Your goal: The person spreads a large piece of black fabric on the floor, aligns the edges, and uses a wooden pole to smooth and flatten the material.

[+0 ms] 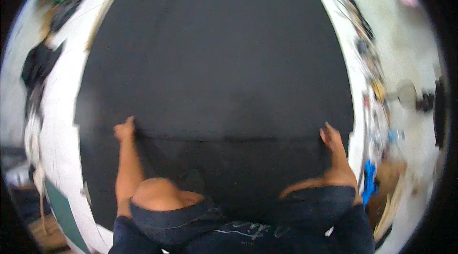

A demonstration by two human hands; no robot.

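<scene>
A large sheet of black fabric (219, 63) lies spread out in front of me, its near edge or fold running straight across between my hands. More black cloth (238, 158) lies on the near side of that line. At the left end of the line, my left hand (125, 130) is closed on the fabric. Towards the right end, my right hand (331, 137) has its fingers curled at the same edge and appears to pinch it. Motion blur softens both hands, so the exact grip is hard to see. My bare knees show below, over the near cloth.
White table surface (62, 96) borders the fabric on both sides. Dark cloth (39, 65) hangs over its left side. To the right are assorted clutter, a blue item (369, 180), brown cardboard (390, 173) and a standing fan (408, 94).
</scene>
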